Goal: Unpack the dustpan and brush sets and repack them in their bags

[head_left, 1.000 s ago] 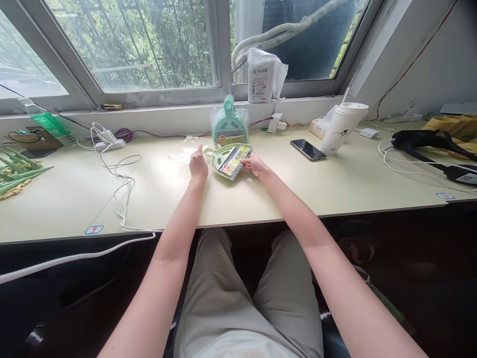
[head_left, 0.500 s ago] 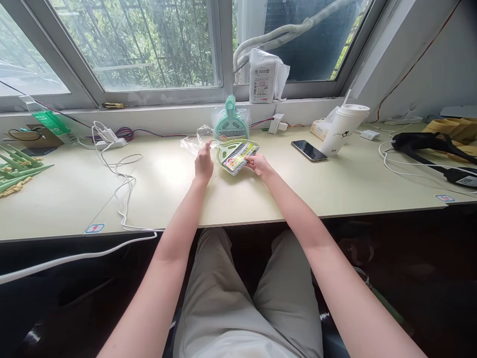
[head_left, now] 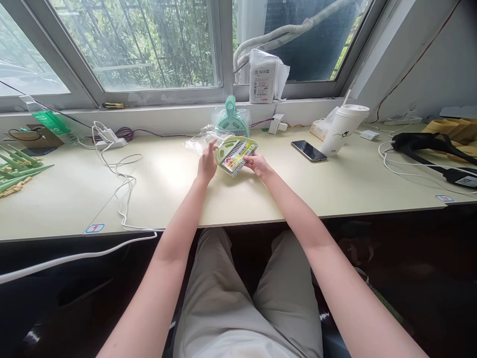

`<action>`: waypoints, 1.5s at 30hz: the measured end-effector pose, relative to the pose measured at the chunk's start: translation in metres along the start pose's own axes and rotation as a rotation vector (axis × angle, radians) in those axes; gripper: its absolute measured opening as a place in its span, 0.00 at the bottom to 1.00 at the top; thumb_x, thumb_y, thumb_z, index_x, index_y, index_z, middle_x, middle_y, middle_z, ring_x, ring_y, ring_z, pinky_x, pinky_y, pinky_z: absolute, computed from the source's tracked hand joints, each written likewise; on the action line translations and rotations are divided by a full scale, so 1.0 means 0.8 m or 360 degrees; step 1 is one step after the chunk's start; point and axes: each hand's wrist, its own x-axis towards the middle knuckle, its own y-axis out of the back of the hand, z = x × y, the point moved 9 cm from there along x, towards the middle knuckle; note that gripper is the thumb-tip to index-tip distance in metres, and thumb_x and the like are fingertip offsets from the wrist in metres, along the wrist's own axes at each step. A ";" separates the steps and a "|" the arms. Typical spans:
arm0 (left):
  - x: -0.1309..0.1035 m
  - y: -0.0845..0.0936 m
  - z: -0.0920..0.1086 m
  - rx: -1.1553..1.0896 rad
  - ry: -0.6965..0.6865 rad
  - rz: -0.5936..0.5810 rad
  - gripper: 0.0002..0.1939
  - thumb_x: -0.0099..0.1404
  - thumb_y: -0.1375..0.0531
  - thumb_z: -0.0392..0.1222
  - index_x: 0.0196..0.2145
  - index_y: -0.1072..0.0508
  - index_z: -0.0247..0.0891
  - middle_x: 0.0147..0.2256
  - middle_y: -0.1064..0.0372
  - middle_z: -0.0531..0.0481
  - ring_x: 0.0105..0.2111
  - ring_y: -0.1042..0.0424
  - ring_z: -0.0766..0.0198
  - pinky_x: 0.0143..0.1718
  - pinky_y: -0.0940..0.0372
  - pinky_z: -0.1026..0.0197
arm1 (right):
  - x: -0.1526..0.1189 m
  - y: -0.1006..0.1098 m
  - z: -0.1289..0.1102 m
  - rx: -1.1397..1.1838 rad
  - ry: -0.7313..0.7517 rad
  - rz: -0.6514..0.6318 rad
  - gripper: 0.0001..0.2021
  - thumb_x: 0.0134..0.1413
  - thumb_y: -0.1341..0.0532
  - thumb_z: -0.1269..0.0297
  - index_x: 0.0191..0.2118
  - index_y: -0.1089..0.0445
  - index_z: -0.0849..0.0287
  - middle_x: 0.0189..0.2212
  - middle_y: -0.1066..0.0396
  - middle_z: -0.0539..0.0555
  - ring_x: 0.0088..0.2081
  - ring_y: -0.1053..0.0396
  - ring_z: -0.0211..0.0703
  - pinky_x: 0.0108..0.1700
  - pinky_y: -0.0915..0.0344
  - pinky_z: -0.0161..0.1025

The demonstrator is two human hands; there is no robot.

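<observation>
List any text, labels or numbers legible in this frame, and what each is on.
None reads clearly.
White packet on the sill: printed label with barcode, too small.
Light green dustpan set in the right hand: coloured card, blurred.
White cup: dark logo, unreadable.
Desk-edge stickers and: red marks, too blurred.

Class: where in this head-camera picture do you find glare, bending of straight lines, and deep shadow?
Head view: daylight from the window puts a pale glare on the desk beside the left hand; the desk's front edge bows, a wide-lens bend; under the desk all is dark; the clear plastic bag shines.
</observation>
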 end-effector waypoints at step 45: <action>-0.011 -0.054 -0.039 -0.1689 0.1073 -0.0199 0.25 0.64 0.41 0.55 0.52 0.30 0.37 0.44 0.23 0.44 0.49 0.25 0.52 0.51 0.30 0.50 | -0.009 -0.018 -0.014 -0.0020 0.0286 -0.0098 0.12 0.45 0.29 0.73 0.36 0.30 0.59 0.38 0.21 0.51 0.47 0.24 0.43 0.52 0.26 0.41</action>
